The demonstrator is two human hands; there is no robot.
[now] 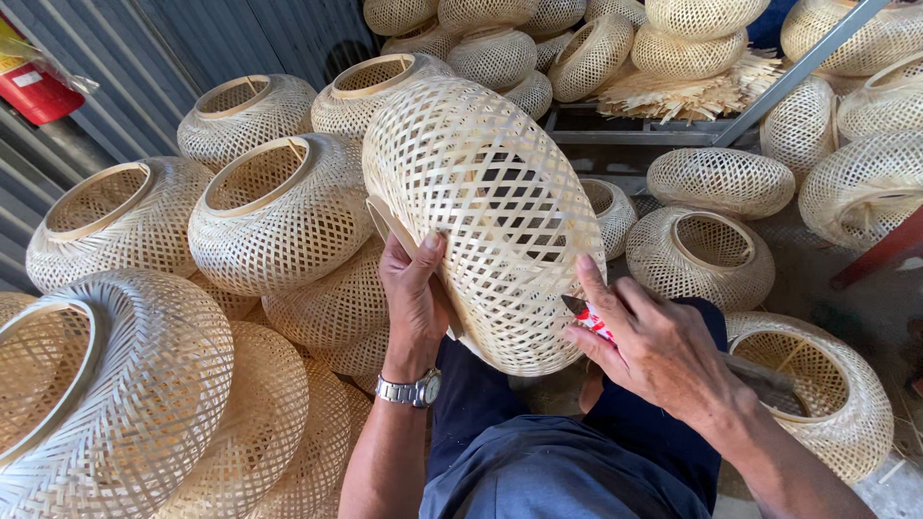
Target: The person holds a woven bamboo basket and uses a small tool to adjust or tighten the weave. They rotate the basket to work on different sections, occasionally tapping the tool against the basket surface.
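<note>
I hold a pale woven bamboo basket [481, 202] on its side above my lap. My left hand [415, 298], with a metal watch at the wrist, grips its rim from the left, thumb on the weave. My right hand [642, 338] rests against the basket's lower right side and holds a small red-handled tool [588, 319] at the weave. The tool's tip is hidden behind my fingers.
Several similar woven baskets [274, 211] are stacked at my left and piled behind on a metal frame [769, 91]. More lie on the floor at the right, one open-mouthed [817, 384]. A bundle of bamboo strips [687, 91] sits at the back. A red canister [38, 91] stands top left.
</note>
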